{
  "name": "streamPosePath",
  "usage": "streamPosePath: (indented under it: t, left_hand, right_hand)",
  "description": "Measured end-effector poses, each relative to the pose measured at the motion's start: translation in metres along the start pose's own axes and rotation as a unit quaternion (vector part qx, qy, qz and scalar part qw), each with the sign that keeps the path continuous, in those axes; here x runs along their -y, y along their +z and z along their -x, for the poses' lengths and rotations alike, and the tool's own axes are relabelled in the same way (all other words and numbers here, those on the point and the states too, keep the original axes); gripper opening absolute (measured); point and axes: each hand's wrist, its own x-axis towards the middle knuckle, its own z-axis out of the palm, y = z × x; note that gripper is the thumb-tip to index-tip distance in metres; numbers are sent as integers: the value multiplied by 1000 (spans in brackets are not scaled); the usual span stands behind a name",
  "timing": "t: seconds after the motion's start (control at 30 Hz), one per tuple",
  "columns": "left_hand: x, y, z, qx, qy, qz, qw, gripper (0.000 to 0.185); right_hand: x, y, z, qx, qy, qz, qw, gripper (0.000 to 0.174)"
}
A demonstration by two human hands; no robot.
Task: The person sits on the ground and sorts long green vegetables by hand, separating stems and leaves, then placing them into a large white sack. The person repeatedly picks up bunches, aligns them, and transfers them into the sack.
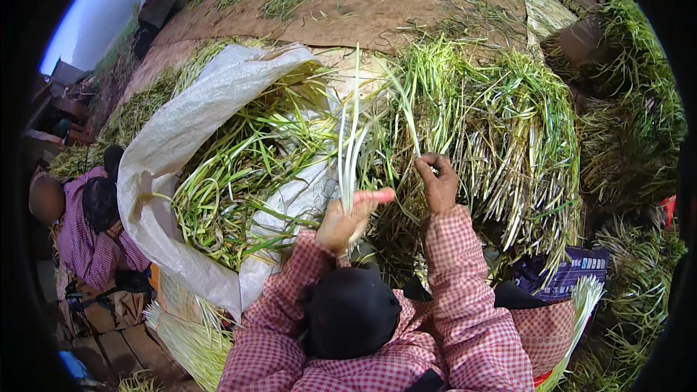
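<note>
My left hand point(344, 224) is closed around the lower ends of several pale, thin stalks point(348, 166), which look like blanched chives. They stand upright out of the fist. Between thumb and fingers, my right hand point(439, 182) pinches a single pale green stalk point(408, 111) with a leafy tip, held apart from the left hand's stalks. Just beyond the right hand lies a large heap of untrimmed stalks point(506, 141), with green tops and whitish, dirty lower ends. To the left of my left hand, a white woven sack point(163, 125) gapes, filled with loose yellow-green leaves point(228, 174).
Tidy pale bundles lie at lower left point(190, 343) and lower right point(580, 310). A purple printed bag point(569, 269) is partly under the heap. Another person point(90, 245) sits at left beyond the sack. Brown sheeting point(348, 13) and more greens point(626, 92) spread around.
</note>
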Motion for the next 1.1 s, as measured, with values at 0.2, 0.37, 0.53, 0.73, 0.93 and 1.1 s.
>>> streamPosePath:
  t: [0.2,0.37,0.53,0.73,0.93,1.1]
  left_hand:
    - [39,3,-41,-74,54,-22,996,21]
    - [-11,-2,-42,-92,81,-38,992,45]
    - [-43,-25,-47,-250,96,80,960,35]
    - [-73,-63,-55,-234,192,101,948,33]
    - [-40,-48,-47,-226,154,124,954,36]
    - [-24,-42,-56,-209,139,137,958,41]
  right_hand:
    - [10,16,25,267,47,-106,957,29]
    - [-9,0,44,360,70,-116,923,58]
    - [-72,-3,67,321,58,-4,945,49]
    - [-97,-34,87,468,85,440,761,29]
    - [-42,-28,51,225,32,-2,974,27]
    - [-6,0,69,260,29,33,965,23]
